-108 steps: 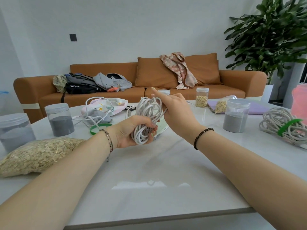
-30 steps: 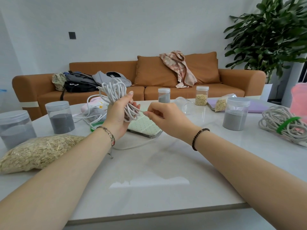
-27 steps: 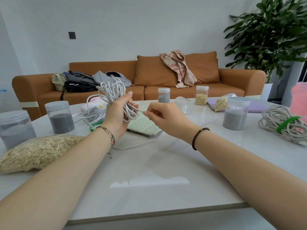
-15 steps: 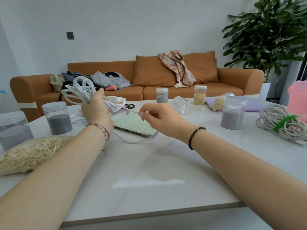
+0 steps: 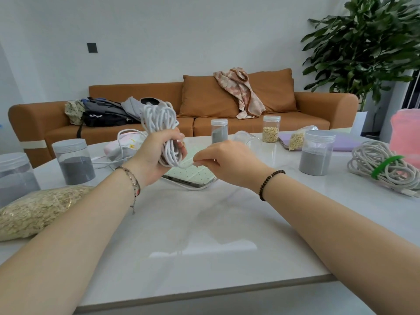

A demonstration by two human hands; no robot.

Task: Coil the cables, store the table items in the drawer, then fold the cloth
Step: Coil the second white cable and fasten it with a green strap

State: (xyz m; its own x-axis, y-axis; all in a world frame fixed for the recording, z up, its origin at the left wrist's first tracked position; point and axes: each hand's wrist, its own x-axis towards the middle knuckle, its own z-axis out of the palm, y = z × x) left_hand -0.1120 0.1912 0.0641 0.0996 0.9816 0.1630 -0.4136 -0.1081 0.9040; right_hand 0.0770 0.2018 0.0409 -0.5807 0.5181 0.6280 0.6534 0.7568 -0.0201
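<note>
My left hand [image 5: 154, 155] grips a bundle of white cable [image 5: 159, 119], held upright above the table [image 5: 204, 223]. Its loops stick up over my fingers. My right hand [image 5: 225, 160] pinches the loose end of that cable just right of the bundle, low against its base. A second coil of grey cable [image 5: 377, 162], bound with a green strap, lies at the right edge. A pink cloth [image 5: 123, 143] with more loose white cable on it lies behind my left hand. A green dotted tablet case [image 5: 193, 175] lies under my hands.
Lidded jars of grey powder stand at the left [image 5: 72, 160], the right [image 5: 317, 153] and the back [image 5: 218, 130]. A jar of oats [image 5: 271, 130] and a bag of oats [image 5: 34, 210] are on the table. A purple folder [image 5: 345, 143] and a pink container [image 5: 405, 135] sit far right.
My left hand has swung the bundle from the far left back toward the middle. My right hand keeps pinching the cable end and now sits close to the bundle's base.
</note>
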